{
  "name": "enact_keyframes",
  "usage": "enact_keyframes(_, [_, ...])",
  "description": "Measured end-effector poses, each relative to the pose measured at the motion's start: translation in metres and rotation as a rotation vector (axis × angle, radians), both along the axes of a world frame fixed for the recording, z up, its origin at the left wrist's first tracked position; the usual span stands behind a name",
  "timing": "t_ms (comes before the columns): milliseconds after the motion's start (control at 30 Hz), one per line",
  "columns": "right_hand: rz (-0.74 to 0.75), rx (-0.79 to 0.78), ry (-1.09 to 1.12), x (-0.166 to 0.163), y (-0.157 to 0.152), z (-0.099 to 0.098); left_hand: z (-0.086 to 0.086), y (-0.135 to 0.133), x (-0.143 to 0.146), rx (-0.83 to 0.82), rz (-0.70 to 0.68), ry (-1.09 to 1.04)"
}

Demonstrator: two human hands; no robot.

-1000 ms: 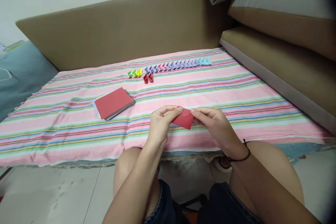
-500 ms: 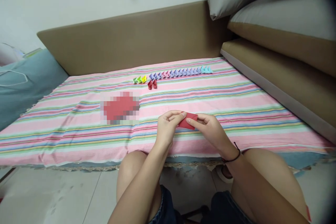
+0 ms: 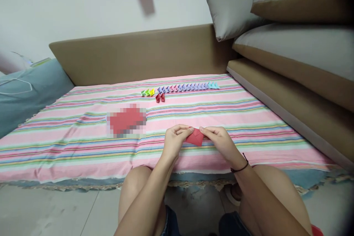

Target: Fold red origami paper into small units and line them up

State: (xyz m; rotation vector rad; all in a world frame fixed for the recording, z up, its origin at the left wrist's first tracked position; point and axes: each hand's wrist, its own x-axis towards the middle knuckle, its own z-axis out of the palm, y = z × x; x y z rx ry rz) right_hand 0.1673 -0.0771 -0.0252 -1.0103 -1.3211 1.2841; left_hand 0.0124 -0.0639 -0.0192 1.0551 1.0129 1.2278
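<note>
A folded piece of red paper (image 3: 195, 138) is held up between my two hands, low over the striped cloth. My left hand (image 3: 174, 139) pinches its left corner between thumb and fingers. On the other side, the thumb and fingers of my right hand (image 3: 218, 138) close on its upper right corner. Crease lines show on the paper's face. Farther back, two small dark red folded paper pieces (image 3: 160, 98) stand side by side. Behind them runs a row of similar purple, pink and light blue pieces (image 3: 190, 87), with green and yellow ones (image 3: 147, 92) at its left.
A blurred-out red patch (image 3: 127, 119) lies on the striped cloth (image 3: 83, 147) to the left. Grey and brown cushions (image 3: 290, 51) are stacked at the right. A brown backboard (image 3: 138, 55) stands behind, and a blue-green cushion (image 3: 33, 81) is at the far left.
My right hand's grip has shifted from the paper's front face to its upper right corner. My left hand keeps its pinch. The view has tilted up, showing a pink note on the wall.
</note>
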Motion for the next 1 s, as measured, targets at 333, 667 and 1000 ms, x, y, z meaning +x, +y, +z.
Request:
enact_keyframes(333, [-0.087,0.129,-0.231,0.01,0.003,-0.002,-0.001,0.001,0.0,0.009,-0.006,0.039])
enact_keyframes(667, [-0.063,0.2,-0.39,0.016,0.002,0.002,-0.001,0.006,-0.011,0.069,-0.274,0.296])
enact_keyframes(1000, [-0.087,-0.107,0.074,0.011,0.006,-0.006,-0.006,0.008,-0.003,0.102,0.022,0.096])
